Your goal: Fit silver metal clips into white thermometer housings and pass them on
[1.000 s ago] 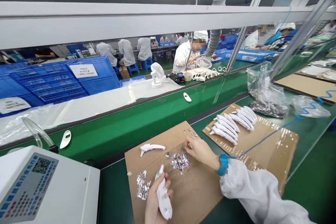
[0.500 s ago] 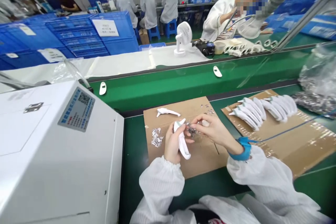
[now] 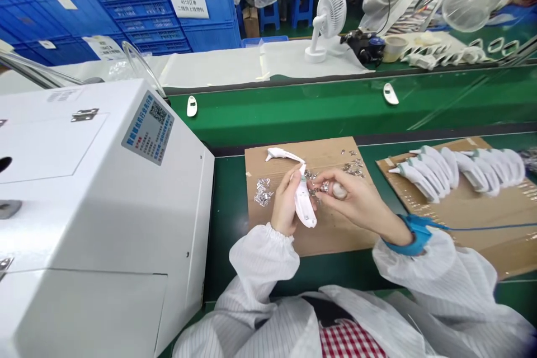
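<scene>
Taking the held piece as the clock's centre, the person's left hand grasps a long, curved white plastic casing with a pale green band near its narrow tip. The casing stands at a slant, tip towards 12 o'clock, its broad end towards 6, above a flat brown cardboard sheet. The right hand is at 3 o'clock, just beside the casing, thumb and fingers curled close to one another; a pale, rounded object shows at its fingers. Whether those fingertips grip a shiny piece, I cannot tell.

A blue wrist strap circles the right wrist, a thin blue cord running off towards 3 o'clock.

On the sheet, a second white casing lies at 11 o'clock, a heap of small silvery metal clips between 9 and 10, and a looser scatter of silvery clips at 2. More metal pieces are partly hidden behind the hands.

At 3 o'clock, well apart, rows of white casings lie side by side on another brown cardboard sheet. A large white box-shaped machine fills 9 o'clock. Beyond a green ledge, a small white desk fan stands near 12, stacked blue plastic crates at 11.
</scene>
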The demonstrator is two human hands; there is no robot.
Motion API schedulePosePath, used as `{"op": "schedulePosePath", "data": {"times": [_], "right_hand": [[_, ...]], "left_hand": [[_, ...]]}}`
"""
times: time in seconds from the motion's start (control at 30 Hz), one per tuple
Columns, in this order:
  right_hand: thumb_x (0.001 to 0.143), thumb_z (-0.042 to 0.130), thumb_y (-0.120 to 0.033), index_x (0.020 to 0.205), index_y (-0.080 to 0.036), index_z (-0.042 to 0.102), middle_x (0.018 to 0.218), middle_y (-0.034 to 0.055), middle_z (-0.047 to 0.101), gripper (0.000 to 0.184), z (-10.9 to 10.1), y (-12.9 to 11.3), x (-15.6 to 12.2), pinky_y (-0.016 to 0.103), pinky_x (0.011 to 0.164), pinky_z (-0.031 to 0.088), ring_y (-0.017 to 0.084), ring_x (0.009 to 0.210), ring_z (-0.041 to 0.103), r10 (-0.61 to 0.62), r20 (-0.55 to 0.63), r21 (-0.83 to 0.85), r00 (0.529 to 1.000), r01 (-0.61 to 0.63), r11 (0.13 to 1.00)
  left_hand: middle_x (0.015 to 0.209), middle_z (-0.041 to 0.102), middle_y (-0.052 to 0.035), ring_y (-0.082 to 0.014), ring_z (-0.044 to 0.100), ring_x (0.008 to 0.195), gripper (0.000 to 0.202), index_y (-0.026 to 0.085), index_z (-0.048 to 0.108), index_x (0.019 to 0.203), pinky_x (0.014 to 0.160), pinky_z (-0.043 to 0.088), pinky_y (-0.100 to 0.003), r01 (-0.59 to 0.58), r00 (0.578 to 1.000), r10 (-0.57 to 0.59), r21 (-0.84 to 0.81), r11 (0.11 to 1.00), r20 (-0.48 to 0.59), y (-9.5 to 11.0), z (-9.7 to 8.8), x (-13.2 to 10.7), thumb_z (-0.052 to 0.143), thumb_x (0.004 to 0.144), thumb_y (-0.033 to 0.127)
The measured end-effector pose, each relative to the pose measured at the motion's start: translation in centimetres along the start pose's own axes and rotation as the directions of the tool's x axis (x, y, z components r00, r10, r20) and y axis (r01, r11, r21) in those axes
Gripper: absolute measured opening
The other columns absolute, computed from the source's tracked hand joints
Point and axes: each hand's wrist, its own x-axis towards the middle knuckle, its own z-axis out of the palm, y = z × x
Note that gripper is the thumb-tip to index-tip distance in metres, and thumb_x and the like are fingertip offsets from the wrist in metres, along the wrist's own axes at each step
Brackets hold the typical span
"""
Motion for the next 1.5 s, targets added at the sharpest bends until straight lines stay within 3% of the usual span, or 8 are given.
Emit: {"op": "schedulePosePath", "data": {"times": [0.13, 0.43, 0.7, 1.0, 1.17, 1.23, 1.33, 1.5], "right_hand": [[0.088, 0.061, -0.023, 0.095, -0.021, 0.066, 0.084, 0.0001, 0.070, 0.008, -0.1, 0.0, -0.2, 0.026, 0.068, 0.048, 0.012, 0.068, 0.062, -0.002, 0.039, -0.065, 0.999, 0.004, 0.998], [0.094, 0.053, -0.025, 0.099, -0.023, 0.070, 0.099, 0.0040, 0.071, 0.018, -0.1, -0.4, -0.4, 0.030, 0.078, 0.052, 0.016, 0.089, 0.067, -0.120, 0.066, -0.059, 0.991, 0.124, 0.991], [0.096, 0.052, -0.026, 0.102, -0.022, 0.066, 0.095, 0.0025, 0.073, 0.016, 0.8, -1.4, -1.1, 0.028, 0.066, 0.047, 0.017, 0.081, 0.068, -0.176, 0.076, -0.458, 0.981, 0.191, 0.868], [0.097, 0.049, -0.020, 0.104, -0.023, 0.070, 0.106, 0.0045, 0.068, 0.023, 0.8, -0.9, -1.2, 0.027, 0.075, 0.051, 0.015, 0.091, 0.066, -0.181, 0.189, -0.135, 0.965, 0.208, 0.969], [0.093, 0.053, -0.025, 0.098, -0.019, 0.070, 0.093, 0.0059, 0.069, 0.018, 1.9, -0.2, 1.6, 0.029, 0.073, 0.049, 0.018, 0.084, 0.065, 0.049, 0.055, -0.187, 0.997, -0.038, 0.982], [0.091, 0.054, -0.024, 0.096, -0.018, 0.069, 0.094, 0.0060, 0.072, 0.017, 3.2, 0.2, 3.7, 0.029, 0.075, 0.048, 0.020, 0.086, 0.066, 0.162, 0.156, -0.295, 0.975, -0.110, 0.949], [0.092, 0.053, -0.024, 0.101, -0.019, 0.070, 0.100, 0.0065, 0.073, 0.020, 5.6, 0.6, 6.9, 0.028, 0.076, 0.046, 0.021, 0.091, 0.067, 0.230, 0.335, -0.428, 0.914, -0.070, 0.901], [0.090, 0.057, -0.026, 0.100, -0.015, 0.069, 0.104, 0.0127, 0.072, 0.020, 9.0, 1.2, 10.1, 0.030, 0.076, 0.046, 0.025, 0.095, 0.067, 0.239, 0.345, -0.475, 0.908, -0.051, 0.879]], "left_hand": [[0.069, 0.060, 0.0024, -0.0121, 0.055, 0.040, 0.057, 0.023, 0.053, 0.129, 0.040, 0.043, -0.024, -0.047, 0.999, 0.048, 0.059, 0.997, -0.013, 0.2, 0.0, -0.4, 0.068, 0.080, 0.048], [0.079, 0.062, -0.0012, -0.0113, 0.057, 0.055, 0.046, 0.025, 0.061, 0.124, 0.050, 0.047, -0.023, -0.086, 0.993, 0.092, 0.076, 0.993, -0.075, 0.0, 0.4, -0.9, 0.068, 0.083, 0.043], [0.086, 0.063, -0.0006, -0.0118, 0.061, 0.076, 0.026, 0.021, 0.065, 0.109, 0.070, 0.049, -0.022, -0.113, 0.981, 0.113, 0.009, 0.994, -0.156, -0.6, 0.6, -0.9, 0.064, 0.087, 0.033], [0.068, 0.058, 0.0017, -0.0086, 0.052, 0.044, 0.024, 0.017, 0.057, 0.105, 0.043, 0.041, -0.020, 0.076, 0.988, -0.093, -0.139, 0.987, -0.121, -0.6, 0.0, -1.5, 0.055, 0.092, 0.038], [0.072, 0.064, -0.0020, -0.0108, 0.054, 0.040, 0.028, 0.015, 0.054, 0.101, 0.036, 0.040, -0.022, 0.082, 0.976, -0.115, -0.180, 0.980, -0.185, -0.3, -2.4, -1.7, 0.041, 0.098, 0.041], [0.078, 0.067, -0.0033, -0.0100, 0.055, 0.043, 0.026, 0.015, 0.053, 0.102, 0.039, 0.045, -0.022, 0.010, 0.961, -0.067, -0.208, 0.978, -0.268, 0.2, -3.5, -2.1, 0.040, 0.099, 0.038], [0.076, 0.065, -0.0014, -0.0094, 0.056, 0.046, 0.026, 0.016, 0.054, 0.106, 0.041, 0.046, -0.020, -0.035, 0.935, -0.064, -0.272, 0.962, -0.348, 1.2, -4.9, -3.1, 0.037, 0.101, 0.037], [0.073, 0.061, 0.0005, -0.0089, 0.053, 0.045, 0.027, 0.018, 0.055, 0.107, 0.036, 0.042, -0.019, -0.061, 0.917, -0.066, -0.301, 0.952, -0.394, 2.2, -5.9, -4.6, 0.037, 0.100, 0.037]]}}
